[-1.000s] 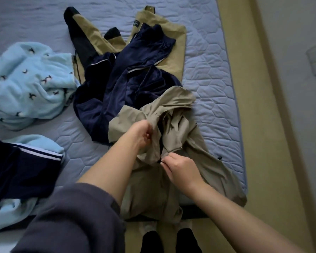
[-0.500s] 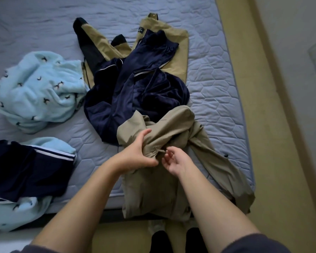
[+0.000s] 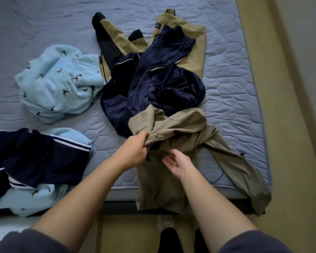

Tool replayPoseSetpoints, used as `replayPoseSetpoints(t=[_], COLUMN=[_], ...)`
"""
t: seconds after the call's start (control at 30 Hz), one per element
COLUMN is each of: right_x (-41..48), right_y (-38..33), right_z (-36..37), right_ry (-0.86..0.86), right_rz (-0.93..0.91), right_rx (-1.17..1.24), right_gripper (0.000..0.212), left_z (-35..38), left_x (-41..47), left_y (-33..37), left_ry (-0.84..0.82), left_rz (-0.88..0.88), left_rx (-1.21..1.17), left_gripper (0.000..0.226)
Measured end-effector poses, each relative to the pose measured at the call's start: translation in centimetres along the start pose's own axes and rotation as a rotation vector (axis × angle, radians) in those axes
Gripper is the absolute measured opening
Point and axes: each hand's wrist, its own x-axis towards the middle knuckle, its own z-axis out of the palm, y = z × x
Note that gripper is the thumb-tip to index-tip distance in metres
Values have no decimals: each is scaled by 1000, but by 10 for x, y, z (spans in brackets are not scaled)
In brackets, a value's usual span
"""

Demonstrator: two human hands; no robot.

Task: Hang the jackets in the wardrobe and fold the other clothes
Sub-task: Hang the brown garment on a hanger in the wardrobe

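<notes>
A khaki jacket (image 3: 173, 128) lies crumpled at the bed's near edge, its lower part hanging over the side and one sleeve trailing to the right. My left hand (image 3: 135, 150) grips a bunched fold of it. My right hand (image 3: 177, 164) is palm up just beside it, fingers relaxed, touching the jacket's edge near a dark zipper. Behind lies a navy velvet garment (image 3: 153, 88) on top of a tan and black jacket (image 3: 188, 46).
A light blue fleece with a dark print (image 3: 58, 83) sits at the left of the blue quilted mattress (image 3: 232, 92). Navy striped clothes on more blue fleece (image 3: 35, 157) lie at the near left. A tan floor strip and wall run along the right.
My left hand has shifted left and closed more tightly on the khaki fold. My right hand has let go of the fabric and opened, palm up.
</notes>
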Motion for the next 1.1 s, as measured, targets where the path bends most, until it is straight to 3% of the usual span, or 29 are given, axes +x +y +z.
replayPoseSetpoints(t=[0.1,0.27,0.33,0.43,0.5,0.63,0.77,0.9,1.1], right_x=[-1,-4,-12,-28,-56,-128,-217,-326,-477], right_y=[-6,-23,-26,-32,-45,-76,-95,-105,-132], right_z=[5,0,-10,-28,-30,-15,2,20,48], right_ry=[3,81,146,278,191,-117,-259,-447,-797], right_rz=[-10,-14,-84,-355,-428,-382,-328,-302,-570], right_rx=[66,21,-206,-427,-261,269,422,353,157], right_gripper=[22,10,3,16,17,19,38,42,32], left_z=[-2,6,8,7,-2,-38,-81,-143,-251], left_x=[-3,-11,-14,-23,-31,-54,-95,-154,-243], left_y=[2,5,2,9,24,64,114,174,230], left_ry=[38,192,261,365,358,346,298,251,433], left_rz=[-138,-460,-530,-613,-630,-567,-429,-285,227], left_rx=[-547,-1536,-1580,-1511,-1652,-1997,-2179,-2205,-2212], left_gripper=[34,26,23,27,27,32,46,46,47])
